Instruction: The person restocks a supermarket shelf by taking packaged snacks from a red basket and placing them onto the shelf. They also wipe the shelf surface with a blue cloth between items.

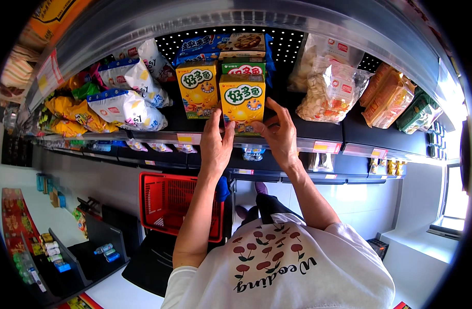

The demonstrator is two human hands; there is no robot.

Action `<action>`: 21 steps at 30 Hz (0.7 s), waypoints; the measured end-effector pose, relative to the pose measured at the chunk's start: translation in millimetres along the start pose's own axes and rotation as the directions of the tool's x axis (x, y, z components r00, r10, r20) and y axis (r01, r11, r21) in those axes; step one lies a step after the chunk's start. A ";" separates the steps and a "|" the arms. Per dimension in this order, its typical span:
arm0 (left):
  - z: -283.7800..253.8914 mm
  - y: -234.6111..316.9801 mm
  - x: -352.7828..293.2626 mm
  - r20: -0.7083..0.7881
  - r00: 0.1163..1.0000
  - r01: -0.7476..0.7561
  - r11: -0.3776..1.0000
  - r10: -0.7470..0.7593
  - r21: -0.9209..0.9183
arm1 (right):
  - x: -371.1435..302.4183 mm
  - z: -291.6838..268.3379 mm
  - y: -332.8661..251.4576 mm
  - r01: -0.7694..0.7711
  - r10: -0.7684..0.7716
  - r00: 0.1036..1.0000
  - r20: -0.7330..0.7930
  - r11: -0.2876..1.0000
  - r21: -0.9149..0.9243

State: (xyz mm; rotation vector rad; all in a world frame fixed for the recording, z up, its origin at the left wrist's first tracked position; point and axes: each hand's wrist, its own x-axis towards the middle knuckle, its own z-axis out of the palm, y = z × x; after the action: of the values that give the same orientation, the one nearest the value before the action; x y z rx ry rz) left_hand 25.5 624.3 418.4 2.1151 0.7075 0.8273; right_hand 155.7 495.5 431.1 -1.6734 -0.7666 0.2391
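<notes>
A yellow cardboard snack box [242, 100] stands upright at the front of the dark shelf, between my two hands. My left hand [217, 144] presses its fingers against the box's lower left side. On the lower right, my right hand [281, 135] has its thumb on the front, with the fingers curled along the side. To the left stands another yellow snack box [198, 87] of the same kind. A green-topped box [243, 67] is partly hidden behind the held one, and blue cookie packs [223, 45] lie at the back.
White and blue snack bags [128, 109] fill the shelf's left part. Clear bags of pale snacks [328, 92] and orange packs [389, 100] sit to the right. Price tags line the shelf edge [318, 146]. Below me is a red shopping basket [179, 198].
</notes>
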 end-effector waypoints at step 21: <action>6.9 0.6 2.3 -0.051 0.998 -0.050 0.998 0.048 -0.031 | 3.6 -0.4 4.9 0.042 -0.041 0.999 0.022 0.998 -0.040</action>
State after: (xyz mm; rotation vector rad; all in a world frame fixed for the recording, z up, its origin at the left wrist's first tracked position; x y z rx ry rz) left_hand 32.3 622.5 416.0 2.0963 0.6668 0.9158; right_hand 160.4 497.0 427.4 -1.6931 -0.8261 0.2134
